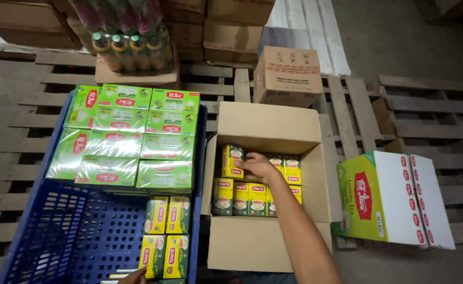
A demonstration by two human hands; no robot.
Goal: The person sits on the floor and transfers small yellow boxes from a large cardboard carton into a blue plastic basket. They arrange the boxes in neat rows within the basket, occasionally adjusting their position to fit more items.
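My right hand [259,166] reaches into an open cardboard box [267,126] and grips a small yellow tea box [233,160] in its back left corner. Several more yellow tea boxes [250,199] stand in rows inside the carton. My left hand [134,276] shows only as fingertips at the bottom edge, touching the lower yellow boxes [164,256] that stand in a blue plastic crate [73,231]. Whether it grips them is hidden. Green shrink-wrapped tea packs [128,137] fill the far half of the crate.
Everything rests on wooden pallets [426,105]. A large yellow and white carton [389,197] lies to the right. A closed brown carton [288,73] stands behind the open box. A wrapped tray of bottles [131,44] and stacked cartons [226,26] sit at the back.
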